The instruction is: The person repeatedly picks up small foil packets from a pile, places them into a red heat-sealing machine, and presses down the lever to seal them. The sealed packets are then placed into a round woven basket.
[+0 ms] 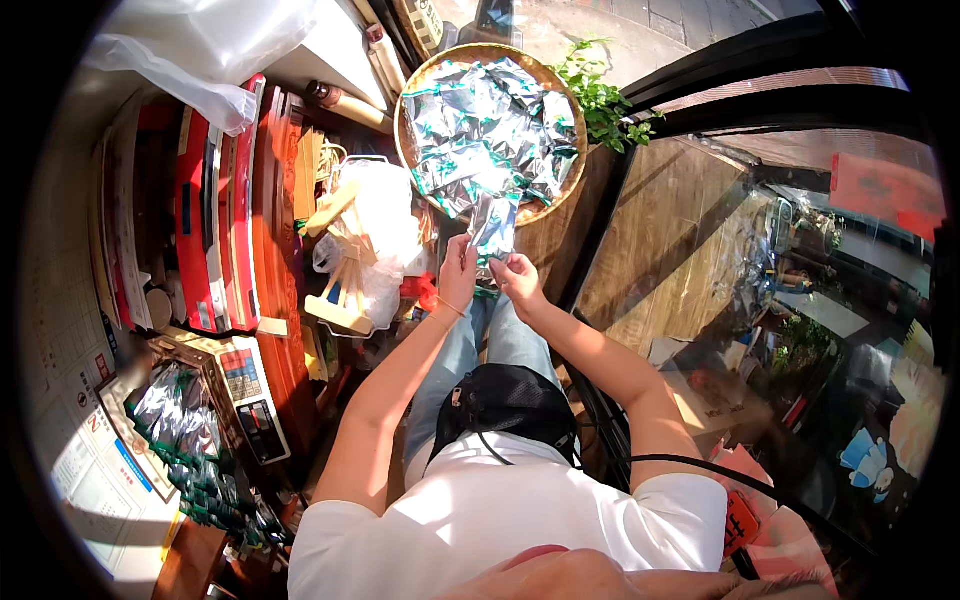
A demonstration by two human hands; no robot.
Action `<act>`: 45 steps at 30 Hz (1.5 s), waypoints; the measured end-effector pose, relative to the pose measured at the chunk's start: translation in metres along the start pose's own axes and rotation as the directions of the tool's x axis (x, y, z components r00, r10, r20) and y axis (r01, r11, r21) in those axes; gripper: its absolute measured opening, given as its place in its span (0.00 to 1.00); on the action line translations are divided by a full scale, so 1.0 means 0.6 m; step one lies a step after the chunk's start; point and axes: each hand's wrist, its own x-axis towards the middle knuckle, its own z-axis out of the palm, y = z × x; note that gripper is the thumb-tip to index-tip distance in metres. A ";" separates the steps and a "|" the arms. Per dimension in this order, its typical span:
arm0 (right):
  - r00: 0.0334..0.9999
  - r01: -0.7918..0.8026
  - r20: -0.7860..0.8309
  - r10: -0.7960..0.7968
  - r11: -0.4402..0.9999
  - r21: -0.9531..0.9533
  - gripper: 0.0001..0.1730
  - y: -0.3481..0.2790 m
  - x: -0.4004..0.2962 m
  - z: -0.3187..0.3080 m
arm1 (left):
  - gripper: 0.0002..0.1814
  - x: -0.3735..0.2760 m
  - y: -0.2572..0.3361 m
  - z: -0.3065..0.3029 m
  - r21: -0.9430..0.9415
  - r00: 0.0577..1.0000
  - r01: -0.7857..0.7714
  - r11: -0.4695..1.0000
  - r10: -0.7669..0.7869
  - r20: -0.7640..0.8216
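A silvery foil packet with green trim [496, 229] is held between my two hands, just over the near rim of a round woven bamboo tray [578, 163]. My left hand [456, 271] has the packet's left side, its fingers pointing away from me. At the lower right edge, the thumb and fingertips of my right hand [519, 280] pinch the foil. Many similar foil packets [487, 120] fill the tray, bright with glare in the sunlight. The lower part of the held packet hangs near my knees, partly hidden by my hands.
Left of the tray, a white wire basket holds plastic bags [382, 217] and a wooden stand [349, 262]. Farther left are a weighing scale [255, 397] and a box of more foil packets [176, 412]. Glass panels [675, 225] bound the right side; a green plant [600, 97] borders the tray.
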 end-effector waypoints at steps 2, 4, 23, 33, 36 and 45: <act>0.986 -0.116 -0.122 0.117 0.993 0.017 0.11 0.004 0.026 -0.046 | 0.13 0.034 -0.066 0.048 0.078 0.999 -0.003 0.997 -0.001 0.050; 0.952 -0.162 -0.257 0.169 0.986 0.047 0.10 0.014 0.065 -0.086 | 0.14 0.075 -0.127 0.093 0.191 0.980 -0.183 0.964 0.165 0.108; 0.850 0.157 -0.501 -0.165 0.986 -0.059 0.09 0.105 0.364 -0.195 | 0.14 0.265 -0.287 0.207 0.382 0.996 -0.008 0.924 -0.025 0.081; 0.837 0.181 -0.496 -0.231 0.972 -0.148 0.14 0.124 0.381 -0.190 | 0.16 0.268 -0.284 0.199 0.530 0.994 -0.085 0.844 0.034 0.106; 0.840 0.149 -0.524 -0.140 0.989 -0.025 0.13 0.124 0.383 -0.194 | 0.12 0.272 -0.288 0.195 0.509 0.997 -0.064 0.858 0.030 0.075; 0.859 0.272 -0.430 -0.279 0.959 -0.079 0.18 0.113 0.370 -0.179 | 0.12 0.264 -0.285 0.179 0.447 0.997 -0.036 0.894 0.002 0.077</act>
